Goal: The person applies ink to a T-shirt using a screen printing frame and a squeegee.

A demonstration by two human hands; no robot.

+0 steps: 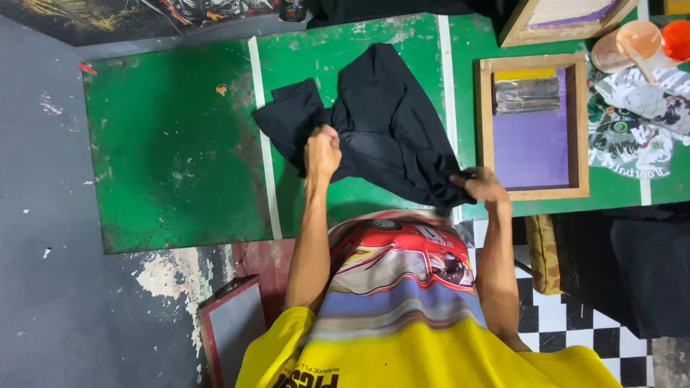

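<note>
black shirt (pixel 388 122) lies rumpled near the bench's (pixel 172 144) front edge, beside the wooden screen frame (pixel 532 126). left hand (pixel 322 152) clenched on a fold, right hand (pixel 483 185) pinching the hem. best to pull both grips apart evenly, flattening cloth between the white lines.

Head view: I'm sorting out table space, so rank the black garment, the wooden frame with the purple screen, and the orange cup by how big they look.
1. black garment, held by the left hand and right hand
2. wooden frame, somewhat smaller
3. orange cup, smallest, partly cut off by the picture edge
</note>
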